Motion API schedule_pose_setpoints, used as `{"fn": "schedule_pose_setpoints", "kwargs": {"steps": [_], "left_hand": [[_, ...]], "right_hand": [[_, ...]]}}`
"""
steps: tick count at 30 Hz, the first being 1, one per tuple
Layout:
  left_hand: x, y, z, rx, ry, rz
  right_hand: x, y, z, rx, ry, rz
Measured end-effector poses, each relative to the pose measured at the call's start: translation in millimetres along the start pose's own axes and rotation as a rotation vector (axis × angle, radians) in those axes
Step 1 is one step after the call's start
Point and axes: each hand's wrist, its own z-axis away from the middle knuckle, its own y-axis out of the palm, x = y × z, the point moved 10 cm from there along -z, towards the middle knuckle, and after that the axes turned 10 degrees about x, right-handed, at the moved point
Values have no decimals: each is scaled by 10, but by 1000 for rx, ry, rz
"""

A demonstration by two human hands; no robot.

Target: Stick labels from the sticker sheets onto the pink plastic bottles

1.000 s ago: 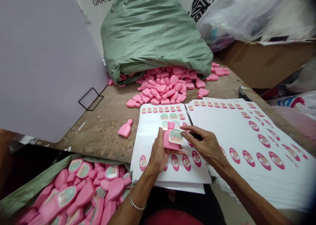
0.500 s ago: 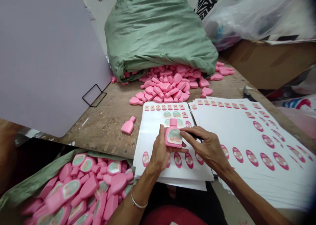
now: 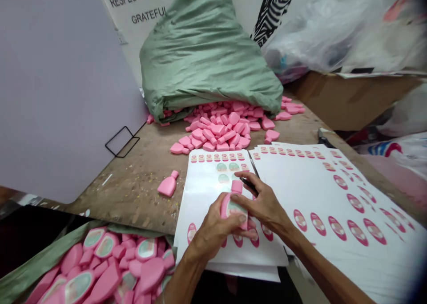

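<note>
My left hand (image 3: 211, 229) is closed around a small pink toy bottle (image 3: 237, 187), cap pointing away from me, its thumb pressed on the lower front. A green-and-white oval sticker covers the bottle's face, partly hidden by my fingers. With its thumb against the sticker's upper part, my right hand (image 3: 268, 208) also grips a slim black tool (image 3: 248, 184); its exact kind is not clear. Beneath both hands lies a stack of white sticker sheets (image 3: 203, 195) with pink ovals, small labels and a few green stickers.
Plain pink bottles (image 3: 218, 130) spill from a green sack (image 3: 207, 68) at the back. One bottle (image 3: 167, 184) lies alone on the wooden table (image 3: 133, 184). Stickered bottles fill another sack (image 3: 33, 261) at lower left. More sticker sheets (image 3: 300, 179) spread rightward; a black wire stand (image 3: 122, 142) is left.
My left thumb has moved onto the bottle's front. My right thumb now presses the sticker's upper part, with the black tool raised beside the cap. The camera view has shifted slightly.
</note>
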Motion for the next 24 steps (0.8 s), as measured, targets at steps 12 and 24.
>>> {"fn": "schedule_pose_setpoints", "kwargs": {"steps": [12, 24], "left_hand": [[-973, -1746, 1100, -1060, 33, -1197], [-878, -168, 111, -241, 336, -1663]], "right_hand": [[-733, -680, -1366, -208, 437, 700], [273, -258, -494, 392, -106, 687]]}}
